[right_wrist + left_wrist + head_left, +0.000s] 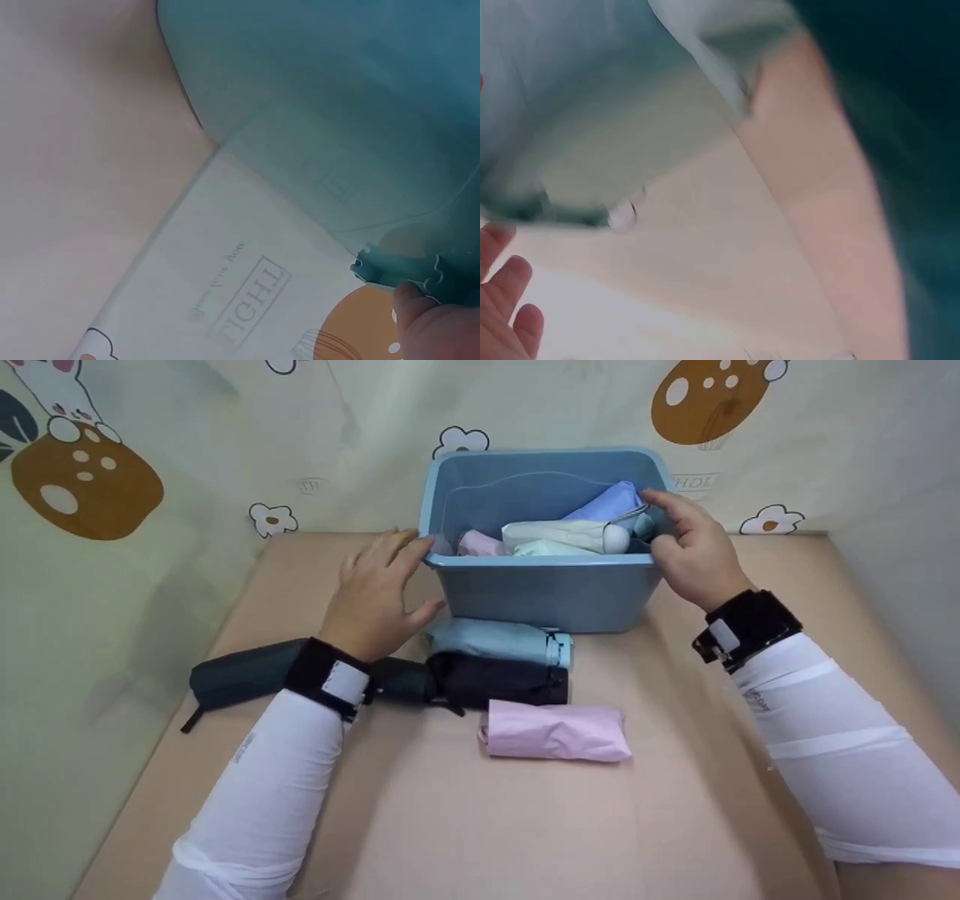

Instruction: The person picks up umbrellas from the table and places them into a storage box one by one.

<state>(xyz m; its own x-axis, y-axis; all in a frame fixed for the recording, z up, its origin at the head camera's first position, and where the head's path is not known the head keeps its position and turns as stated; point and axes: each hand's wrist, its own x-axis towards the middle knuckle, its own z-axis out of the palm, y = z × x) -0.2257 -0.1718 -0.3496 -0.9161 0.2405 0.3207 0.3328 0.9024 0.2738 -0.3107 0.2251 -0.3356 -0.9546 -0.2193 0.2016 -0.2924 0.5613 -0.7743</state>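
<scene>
The blue bin (544,598) sits on the table (525,825), the left hand (375,592) touching its edge with loose, spread fingers, the right hand (696,551) maybe gripping, I cannot tell, and pulling it forward could bump the light blue umbrella (491,642)

The tan tabletop (540,825) supports a blue bin (547,596) at the rear; full base contact is not verifiable. In front lie a light-blue bundle (491,641), a black bundle (499,681) and a pink bundle (555,733), in that order. A dark green bundle (244,673), partly hidden, lies obliquely at the left.
</scene>
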